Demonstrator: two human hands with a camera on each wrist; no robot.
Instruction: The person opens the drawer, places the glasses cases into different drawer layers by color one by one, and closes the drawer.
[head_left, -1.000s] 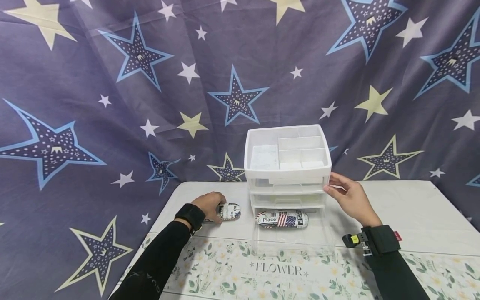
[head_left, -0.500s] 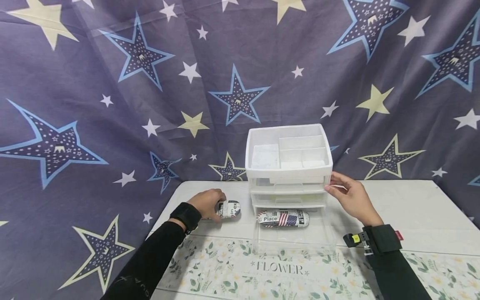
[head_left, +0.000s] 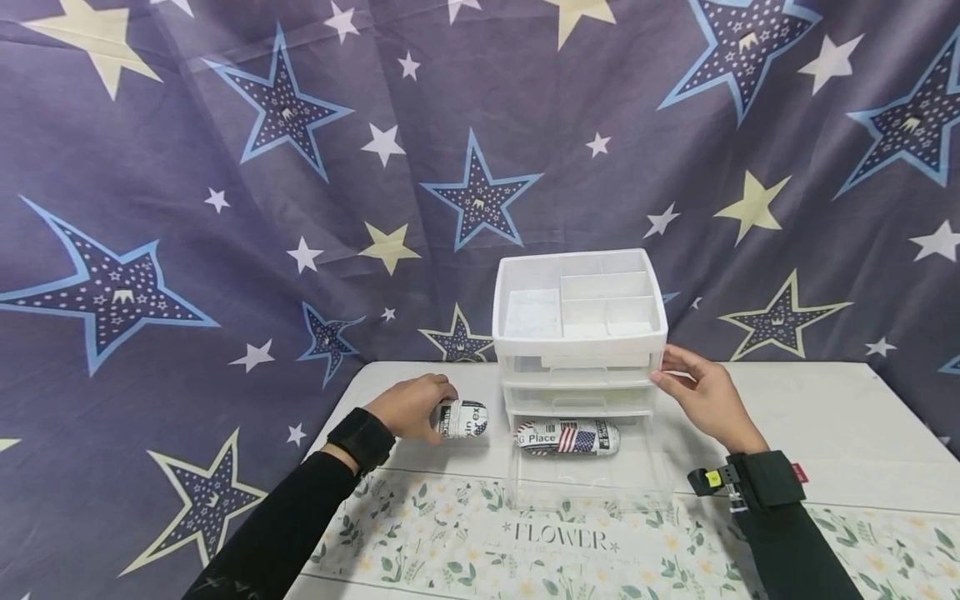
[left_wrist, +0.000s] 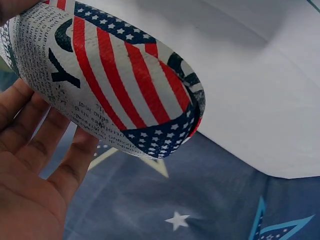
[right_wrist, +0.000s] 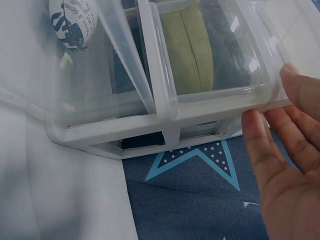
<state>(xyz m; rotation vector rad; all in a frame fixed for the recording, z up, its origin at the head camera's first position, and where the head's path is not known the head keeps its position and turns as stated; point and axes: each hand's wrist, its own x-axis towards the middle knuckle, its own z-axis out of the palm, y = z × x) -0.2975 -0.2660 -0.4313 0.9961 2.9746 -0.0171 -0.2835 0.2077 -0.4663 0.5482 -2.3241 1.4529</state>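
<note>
My left hand holds a glasses case with newspaper and flag print, left of a white plastic drawer organizer. In the left wrist view, fingers lie along the underside of the case; the thumb is mostly cut off. The case appears slightly raised above the table. A similar case lies in the organizer's pulled-out clear bottom drawer. My right hand grips the organizer's right front edge, thumb at the front and fingers against the side.
Olive fabric shows inside a closed drawer in the right wrist view. The organizer's top tray has several compartments. A floral cloth covers the front of the white table. A star-print curtain hangs behind.
My left hand has shifted slightly, and the glasses case in it has moved a little up and to the right. The right hand keeps its hold on the organizer.
</note>
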